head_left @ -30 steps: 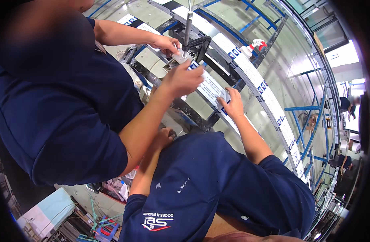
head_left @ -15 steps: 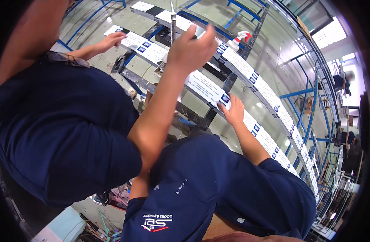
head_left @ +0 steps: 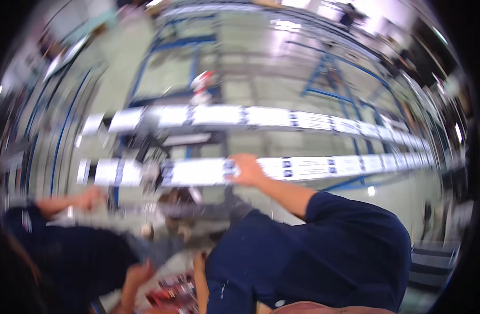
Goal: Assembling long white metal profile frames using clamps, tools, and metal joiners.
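Observation:
A long profile (head_left: 310, 168) with white printed film runs left to right in front of me. My right hand (head_left: 246, 169) is closed over it near the middle, thumb and fingers bent around its near part. My left arm (head_left: 200, 277) shows only in part at the lower edge, and its hand is hidden. Beyond lies a second, similar filmed profile (head_left: 269, 116), roughly parallel. A blurred grey device (head_left: 152, 170) sits at the near profile's left part; its kind is too smeared to tell.
A co-worker in a dark blue shirt (head_left: 67, 259) is close on my left, one hand (head_left: 91, 198) near the profile's left end. A white spray bottle with a red head (head_left: 202, 86) stands behind the far profile. Blue metal frames (head_left: 329, 91) stand further back.
My view has swung round, so the profiles now run across it, with blur. The co-worker's raised arm no longer crosses in front. My right hand stays on the near profile.

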`<action>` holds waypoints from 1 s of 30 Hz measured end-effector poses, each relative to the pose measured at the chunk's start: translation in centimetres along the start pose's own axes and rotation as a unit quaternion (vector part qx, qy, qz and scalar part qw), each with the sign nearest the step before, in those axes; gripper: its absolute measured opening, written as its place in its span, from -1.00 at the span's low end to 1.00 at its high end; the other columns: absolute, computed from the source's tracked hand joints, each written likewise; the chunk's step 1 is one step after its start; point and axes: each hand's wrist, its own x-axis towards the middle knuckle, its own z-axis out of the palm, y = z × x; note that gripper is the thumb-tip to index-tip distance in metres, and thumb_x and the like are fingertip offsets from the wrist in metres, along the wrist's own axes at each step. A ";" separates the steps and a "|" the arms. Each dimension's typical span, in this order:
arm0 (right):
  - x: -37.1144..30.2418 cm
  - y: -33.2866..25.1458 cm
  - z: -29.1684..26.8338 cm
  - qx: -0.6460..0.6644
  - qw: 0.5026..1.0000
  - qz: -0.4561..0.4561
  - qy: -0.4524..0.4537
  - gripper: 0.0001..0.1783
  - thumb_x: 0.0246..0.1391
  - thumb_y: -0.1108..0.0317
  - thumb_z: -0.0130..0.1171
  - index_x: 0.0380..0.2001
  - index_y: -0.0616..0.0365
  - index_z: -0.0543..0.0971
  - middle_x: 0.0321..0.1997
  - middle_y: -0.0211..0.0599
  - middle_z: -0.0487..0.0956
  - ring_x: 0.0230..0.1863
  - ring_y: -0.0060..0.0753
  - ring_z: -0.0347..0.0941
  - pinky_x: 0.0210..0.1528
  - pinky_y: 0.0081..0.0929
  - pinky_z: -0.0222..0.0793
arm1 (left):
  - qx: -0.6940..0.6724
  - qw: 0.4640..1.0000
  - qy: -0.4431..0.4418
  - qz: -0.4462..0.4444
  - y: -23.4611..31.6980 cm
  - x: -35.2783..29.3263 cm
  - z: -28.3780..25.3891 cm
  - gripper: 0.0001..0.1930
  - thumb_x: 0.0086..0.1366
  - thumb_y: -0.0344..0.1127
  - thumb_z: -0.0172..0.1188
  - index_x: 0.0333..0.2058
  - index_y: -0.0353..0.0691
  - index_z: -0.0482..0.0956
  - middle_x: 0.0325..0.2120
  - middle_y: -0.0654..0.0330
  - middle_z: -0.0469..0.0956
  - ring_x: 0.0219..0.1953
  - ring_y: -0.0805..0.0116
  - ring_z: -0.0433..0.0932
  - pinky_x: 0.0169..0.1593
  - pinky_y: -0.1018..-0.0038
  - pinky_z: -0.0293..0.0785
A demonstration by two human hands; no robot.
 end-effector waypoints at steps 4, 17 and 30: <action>-1.8 -1.8 -3.2 -0.034 0.999 -0.019 0.003 0.00 0.15 -0.46 0.35 0.39 0.10 0.54 0.34 0.00 0.57 0.40 0.11 0.43 0.47 0.06 0.26 | 0.499 0.609 -0.035 0.616 -5.5 3.5 -2.0 -0.50 0.23 -0.14 0.30 0.06 -0.34 0.66 -0.55 0.06 0.50 -0.38 0.08 0.64 -0.05 0.29 0.74; -2.2 -1.4 -4.4 -0.041 0.999 -0.028 0.013 0.00 0.20 -0.48 0.30 0.43 0.08 0.50 0.29 -0.07 0.56 0.37 0.04 0.42 0.45 -0.02 0.24 | 0.098 0.968 -0.102 0.209 3.2 19.8 8.4 -0.49 0.27 -0.07 0.33 0.05 -0.36 0.74 -0.28 -0.14 0.64 -0.17 -0.09 0.71 0.06 0.20 0.71; -1.5 -3.0 -3.6 -0.038 0.998 -0.044 0.016 -0.04 0.19 -0.45 0.34 0.36 0.09 0.56 0.31 -0.04 0.59 0.35 0.12 0.46 0.42 0.04 0.32 | -0.370 0.803 0.003 -0.468 19.1 21.9 18.1 -0.46 0.32 -0.01 0.35 0.04 -0.38 0.81 -0.03 -0.32 0.77 0.02 -0.24 0.78 0.15 0.11 0.68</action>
